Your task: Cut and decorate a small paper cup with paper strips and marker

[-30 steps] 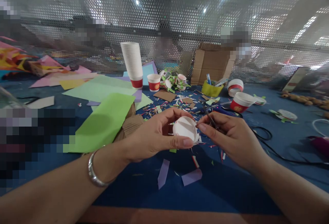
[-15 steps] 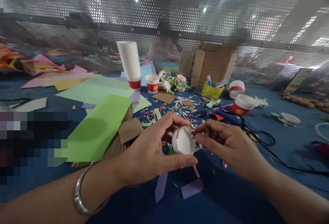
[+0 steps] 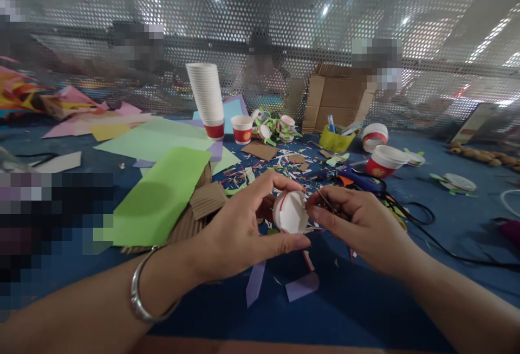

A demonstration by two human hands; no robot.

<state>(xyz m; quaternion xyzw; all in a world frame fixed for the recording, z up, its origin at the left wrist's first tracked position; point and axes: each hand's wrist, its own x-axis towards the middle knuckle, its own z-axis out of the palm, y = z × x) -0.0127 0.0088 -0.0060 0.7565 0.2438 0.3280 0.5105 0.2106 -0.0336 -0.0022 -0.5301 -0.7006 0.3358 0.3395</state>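
The cut-off base of a white paper cup [image 3: 293, 214], with a red line on its side, is held between the thumb and fingers of my left hand [image 3: 247, 229]. Its hollow inside faces right. Close beside its right edge, my right hand [image 3: 361, 224] is closed in a pinch. A thin dark metal tool [image 3: 325, 200] sticks out from those fingers; most of it is hidden, so I cannot tell its kind. Below the hands lie two purple paper pieces [image 3: 303, 287] and a red-and-white strip [image 3: 308, 261].
Paper scraps [image 3: 280, 167] litter the blue table [image 3: 227, 321]. Green paper [image 3: 162, 197] lies over cardboard at left. Behind stand a tall cup stack [image 3: 206, 96], a single cup [image 3: 242, 129] and a yellow container [image 3: 336, 140]. A black cord [image 3: 442, 248] runs along the right.
The view has shifted slightly, and the table's near edge now shows at the bottom. Both hands keep nearly the same hold, with the cup base turned a little.
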